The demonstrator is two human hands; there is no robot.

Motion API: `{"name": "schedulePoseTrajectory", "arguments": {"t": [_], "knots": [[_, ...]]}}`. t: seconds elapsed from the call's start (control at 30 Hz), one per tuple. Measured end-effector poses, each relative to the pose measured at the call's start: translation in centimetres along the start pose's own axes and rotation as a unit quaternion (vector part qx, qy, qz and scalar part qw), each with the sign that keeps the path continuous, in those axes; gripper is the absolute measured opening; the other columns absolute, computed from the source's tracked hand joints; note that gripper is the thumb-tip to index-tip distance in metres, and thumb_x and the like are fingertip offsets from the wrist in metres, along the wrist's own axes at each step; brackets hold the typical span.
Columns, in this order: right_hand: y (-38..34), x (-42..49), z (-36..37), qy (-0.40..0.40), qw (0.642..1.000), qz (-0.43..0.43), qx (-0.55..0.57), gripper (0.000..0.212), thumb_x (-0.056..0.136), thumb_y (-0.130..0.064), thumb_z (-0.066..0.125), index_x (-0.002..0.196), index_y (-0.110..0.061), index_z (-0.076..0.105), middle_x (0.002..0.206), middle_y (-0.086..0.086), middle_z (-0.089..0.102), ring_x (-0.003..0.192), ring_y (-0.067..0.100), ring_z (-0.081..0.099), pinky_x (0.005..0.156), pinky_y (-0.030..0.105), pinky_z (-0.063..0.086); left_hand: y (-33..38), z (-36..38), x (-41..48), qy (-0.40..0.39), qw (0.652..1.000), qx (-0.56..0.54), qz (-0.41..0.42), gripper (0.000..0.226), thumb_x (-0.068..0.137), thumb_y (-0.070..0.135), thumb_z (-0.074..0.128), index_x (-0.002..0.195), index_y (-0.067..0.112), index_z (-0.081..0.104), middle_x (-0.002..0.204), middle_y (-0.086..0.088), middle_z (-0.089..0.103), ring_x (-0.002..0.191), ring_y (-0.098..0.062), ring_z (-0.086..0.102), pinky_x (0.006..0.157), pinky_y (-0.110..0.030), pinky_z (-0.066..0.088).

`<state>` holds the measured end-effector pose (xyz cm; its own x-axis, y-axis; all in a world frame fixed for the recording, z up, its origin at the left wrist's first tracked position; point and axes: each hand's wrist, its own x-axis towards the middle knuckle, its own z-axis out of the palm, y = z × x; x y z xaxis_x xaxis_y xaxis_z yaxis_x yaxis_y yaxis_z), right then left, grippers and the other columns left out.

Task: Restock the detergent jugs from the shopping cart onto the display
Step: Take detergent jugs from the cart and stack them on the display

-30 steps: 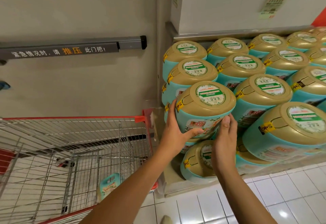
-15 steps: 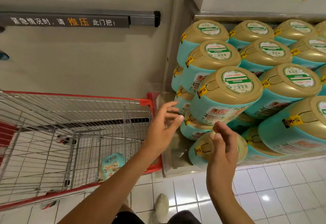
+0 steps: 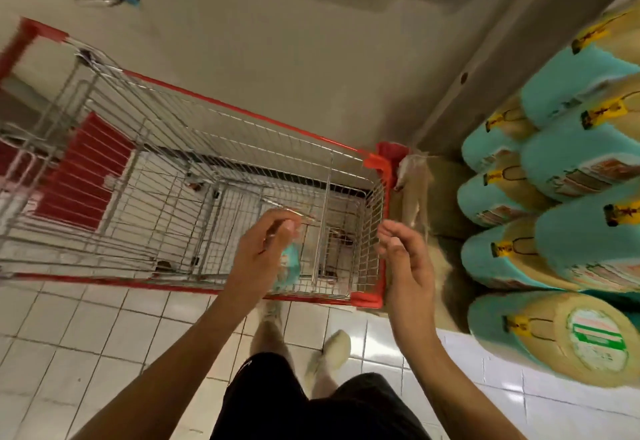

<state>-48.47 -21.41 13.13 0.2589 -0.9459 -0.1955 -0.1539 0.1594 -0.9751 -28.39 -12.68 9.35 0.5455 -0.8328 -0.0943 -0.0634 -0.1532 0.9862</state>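
Note:
A wire shopping cart (image 3: 242,117) with red trim stands below me on the left. One teal detergent jug (image 3: 290,268) lies at its bottom, mostly hidden behind my left hand (image 3: 263,252). That hand hovers over the cart's near end, fingers loosely curled, holding nothing. My right hand (image 3: 405,263) hangs above the cart's right corner, fingers relaxed and empty. The display of stacked teal jugs with tan lids (image 3: 561,197) fills the right side.
A beige wall with a push-bar door runs behind the cart. White floor tiles (image 3: 104,353) lie under me, with my legs and shoes visible. A red child seat flap (image 3: 86,169) sits at the cart's far left end. Brown cardboard (image 3: 440,197) lies between cart and display.
Both hands let go of the jug placed on the display and swung left and down over the cart. My view tilted down toward the cart.

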Motion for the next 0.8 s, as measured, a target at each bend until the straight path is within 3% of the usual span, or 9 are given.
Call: {"name": "schedulePoseTrajectory", "arguments": {"t": [0.07, 0.13, 0.23, 0.33, 0.4, 0.5, 0.6, 0.7, 0.8], "knots": [[0.6, 1.3, 2.9, -0.047, 0.999, 0.015, -0.022, 0.019, 0.111, -0.02, 0.053, 0.123, -0.019, 0.068, 0.119, -0.014, 0.071, 0.116, 0.007, 0.067, 0.099, 0.021, 0.054, -1.9, -2.9, 0.5, 0.028, 0.999, -0.005, -0.025, 0.04, 0.102, 0.039, 0.052, 0.11, 0.002, 0.067, 0.103, -0.004, 0.072, 0.09, -0.007, 0.071, 0.075, -0.02, 0.059], [1.6, 2.7, 6.0, -0.09, 0.995, 0.037, -0.034, 0.019, 0.11, -0.017, 0.054, 0.121, -0.014, 0.069, 0.118, -0.007, 0.072, 0.115, 0.008, 0.066, 0.099, 0.021, 0.051, -3.9, -5.6, 1.1, 0.05, 0.997, -0.022, -0.062, 0.031, 0.105, 0.03, 0.052, 0.108, 0.003, 0.067, 0.106, -0.011, 0.069, 0.091, -0.007, 0.07, 0.075, -0.019, 0.057], [4.2, 5.2, 11.0, -0.152, 0.983, 0.085, -0.055, 0.02, 0.11, -0.012, 0.051, 0.12, -0.002, 0.066, 0.117, 0.005, 0.068, 0.108, 0.012, 0.065, 0.099, 0.03, 0.051, -7.7, -9.3, 2.5, 0.067, 0.989, 0.003, -0.135, 0.021, 0.113, 0.022, 0.047, 0.109, 0.014, 0.067, 0.104, -0.004, 0.07, 0.091, -0.011, 0.07, 0.074, -0.021, 0.057], [7.6, 7.8, 15.5, -0.223, 0.959, 0.137, -0.108, 0.02, 0.111, -0.009, 0.048, 0.118, 0.003, 0.063, 0.118, 0.007, 0.065, 0.095, -0.002, 0.064, 0.085, 0.019, 0.051, -12.2, -12.1, 4.3, 0.048, 0.97, -0.002, -0.238, 0.016, 0.111, 0.022, 0.053, 0.108, 0.017, 0.068, 0.1, -0.004, 0.07, 0.086, -0.012, 0.07, 0.069, -0.019, 0.058], [10.1, 9.5, 18.2, -0.253, 0.94, 0.141, -0.178, 0.024, 0.112, -0.015, 0.048, 0.122, 0.001, 0.064, 0.118, 0.006, 0.065, 0.094, -0.005, 0.064, 0.079, 0.013, 0.049, -15.3, -13.1, 5.8, 0.037, 0.944, -0.025, -0.327, 0.014, 0.11, 0.022, 0.055, 0.103, 0.018, 0.067, 0.098, -0.005, 0.069, 0.084, -0.018, 0.068, 0.07, -0.028, 0.057], [13.8, 12.4, 22.1, -0.268, 0.914, 0.183, -0.242, 0.025, 0.112, -0.021, 0.049, 0.121, -0.004, 0.065, 0.122, 0.012, 0.064, 0.104, 0.019, 0.063, 0.084, 0.03, 0.052, -20.0, -13.5, 7.8, 0.033, 0.902, -0.068, -0.426, 0.013, 0.109, 0.022, 0.056, 0.099, 0.017, 0.063, 0.094, -0.006, 0.067, 0.082, -0.022, 0.065, 0.076, -0.037, 0.052], [17.5, 15.2, 25.4, -0.275, 0.883, 0.248, -0.288, 0.027, 0.112, -0.029, 0.047, 0.123, -0.009, 0.062, 0.122, 0.016, 0.067, 0.097, 0.028, 0.071, 0.069, 0.035, 0.059, -24.2, -13.5, 8.9, -0.04, 0.877, -0.052, -0.477, 0.02, 0.109, 0.031, 0.056, 0.096, 0.019, 0.064, 0.093, -0.004, 0.067, 0.078, -0.017, 0.067, 0.07, -0.033, 0.057], [21.9, 18.0, 28.1, -0.295, 0.85, 0.254, -0.356, 0.03, 0.11, -0.027, 0.046, 0.126, -0.006, 0.061, 0.128, 0.023, 0.063, 0.111, 0.039, 0.067, 0.088, 0.049, 0.058, -29.0, -13.0, 9.6, -0.106, 0.837, -0.05, -0.534, 0.025, 0.11, 0.036, 0.053, 0.098, 0.019, 0.066, 0.091, -0.005, 0.059, 0.08, -0.021, 0.061, 0.071, -0.036, 0.056], [27.0, 20.5, 29.7, -0.326, 0.804, 0.265, -0.421, 0.031, 0.11, -0.025, 0.047, 0.128, -0.004, 0.062, 0.132, 0.024, 0.062, 0.119, 0.043, 0.064, 0.099, 0.052, 0.055, -34.6, -12.2, 10.6, -0.097, 0.798, -0.033, -0.594, 0.034, 0.11, 0.037, 0.053, 0.123, 0.006, 0.061, 0.09, -0.008, 0.054, 0.078, -0.021, 0.058, 0.074, -0.037, 0.056]]}}
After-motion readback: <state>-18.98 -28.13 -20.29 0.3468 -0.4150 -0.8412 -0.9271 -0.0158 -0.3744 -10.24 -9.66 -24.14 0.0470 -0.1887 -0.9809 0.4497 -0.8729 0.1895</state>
